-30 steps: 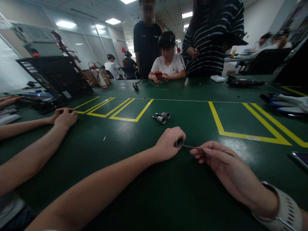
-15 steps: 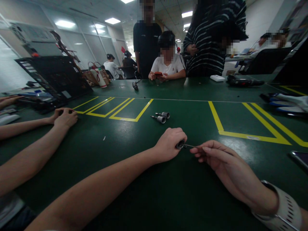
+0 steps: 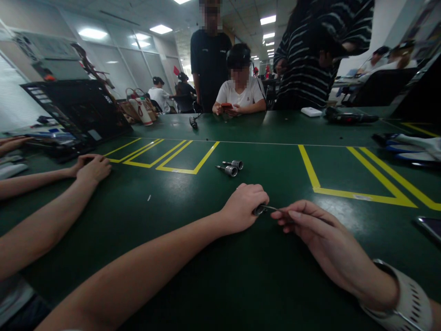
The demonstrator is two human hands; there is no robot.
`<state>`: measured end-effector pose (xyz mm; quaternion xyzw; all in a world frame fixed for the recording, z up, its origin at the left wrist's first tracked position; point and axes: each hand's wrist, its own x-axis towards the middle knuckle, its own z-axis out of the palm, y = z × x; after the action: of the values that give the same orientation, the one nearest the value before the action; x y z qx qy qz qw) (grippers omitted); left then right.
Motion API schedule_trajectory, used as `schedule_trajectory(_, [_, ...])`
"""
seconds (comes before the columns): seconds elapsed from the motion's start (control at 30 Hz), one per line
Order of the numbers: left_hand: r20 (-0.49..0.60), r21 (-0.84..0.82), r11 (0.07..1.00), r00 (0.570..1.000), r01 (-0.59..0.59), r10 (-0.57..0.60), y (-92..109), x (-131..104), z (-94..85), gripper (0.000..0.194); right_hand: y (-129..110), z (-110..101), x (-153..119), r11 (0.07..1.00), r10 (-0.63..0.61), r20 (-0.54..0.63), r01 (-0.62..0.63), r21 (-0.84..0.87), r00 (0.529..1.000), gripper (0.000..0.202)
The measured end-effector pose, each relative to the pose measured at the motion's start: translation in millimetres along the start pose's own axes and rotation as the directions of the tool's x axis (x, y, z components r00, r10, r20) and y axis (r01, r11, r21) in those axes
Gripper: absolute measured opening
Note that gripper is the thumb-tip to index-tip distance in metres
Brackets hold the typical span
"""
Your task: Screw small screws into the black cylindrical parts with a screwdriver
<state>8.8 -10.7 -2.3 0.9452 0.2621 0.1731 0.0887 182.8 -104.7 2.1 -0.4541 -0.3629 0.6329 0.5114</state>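
My left hand [image 3: 243, 208] is closed around a metal socket bit [image 3: 259, 210], whose open round mouth faces right. Its shank is hidden inside the fist. A thin metal tool [image 3: 272, 208] is pinched between the thumb and fingers of my right hand [image 3: 310, 225]; its far tip reaches the mouth of the socket. Whether the tip touches the inner wall, I cannot tell. Just beyond my left hand, two more socket bits [image 3: 230, 171] lie side by side on the green table [image 3: 193, 207], with their shanks pointing left.
Yellow tape outlines [image 3: 177, 171] mark the table. A co-worker's hands [image 3: 93, 168] rest at the left, near a black panel [image 3: 79, 108]. A power tool [image 3: 349, 116] and a white box [image 3: 311, 112] lie at the far side. A phone [image 3: 429, 227] is at the right edge. People are across the table.
The socket in my left hand has shifted slightly right, nearer my right fingers, and the thin tool appears deeper in its mouth. A person in stripes has moved right.
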Motion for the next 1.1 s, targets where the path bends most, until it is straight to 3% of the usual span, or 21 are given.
schedule_trajectory(0.6, [0.052,0.217,0.976,0.999,-0.008,-0.003,5.9,0.7,0.6,0.013,1.9,-0.5,-1.4,0.993,-0.092,-0.058,0.088,-0.079,0.994,0.012])
schedule_trajectory(0.83, [0.065,0.192,0.981,0.998,-0.013,0.0,7.3,0.4,-1.1,0.015,4.8,-0.8,0.3,0.984,-0.105,0.004,0.105,-0.146,0.994,0.012])
schedule_trajectory(1.1, [0.061,0.139,0.989,0.997,0.042,-0.051,7.8,0.8,-1.2,0.014,2.8,-1.6,-3.1,0.98,-0.122,-0.051,0.112,-0.166,0.991,0.012])
